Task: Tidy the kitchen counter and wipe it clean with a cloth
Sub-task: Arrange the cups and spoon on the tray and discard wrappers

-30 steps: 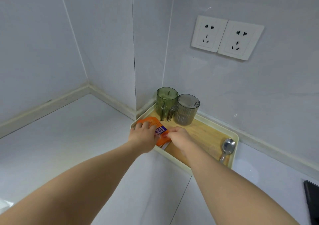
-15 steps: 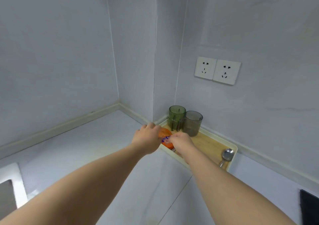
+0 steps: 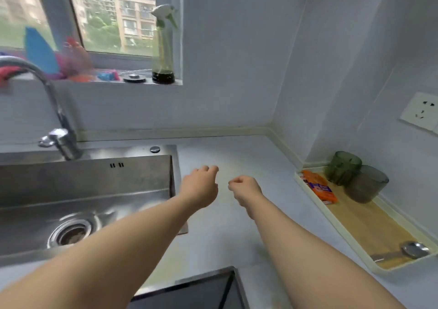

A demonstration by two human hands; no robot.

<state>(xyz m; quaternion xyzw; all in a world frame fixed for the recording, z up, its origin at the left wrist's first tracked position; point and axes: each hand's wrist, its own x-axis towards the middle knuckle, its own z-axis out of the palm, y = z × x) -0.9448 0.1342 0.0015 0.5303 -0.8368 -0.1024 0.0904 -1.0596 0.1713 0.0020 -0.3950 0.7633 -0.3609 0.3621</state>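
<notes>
Two bare hands are hovering over the pale grey desk [image 3: 237, 156] here, and neither one is carrying anything. Left hand [image 3: 200, 186] is hanging with loosely curled fingers just past the corner of the stainless steel sink [image 3: 83, 185]. Right hand [image 3: 245, 190] is balling into a light fist beside it, empty too.

Tidying side is looking mostly done to me. The flat orange snack packet [image 3: 320, 186], ribbed green plastic cup [image 3: 342, 167], smoky grey plastic cup [image 3: 365, 184] and shiny metal spoon [image 3: 414, 249] are all sitting in the cream-rimmed wooden tray [image 3: 369, 223] against the right wall, so the small stuff is gathered in one spot.

Wiping part isn't looking started though, since no cloth is showing in either hand. Some blurry red, pink and blue stuff [image 3: 71, 64] is sitting on the window sill [image 3: 113, 82] behind the curved chrome tap [image 3: 54, 109]. That might be where the cloth is lying, but I honestly can't tell.

I'm guessing the next job is grabbing one and going over the bare patch between sink and tray, then around the black glass hob [image 3: 201, 292] at the front edge
</notes>
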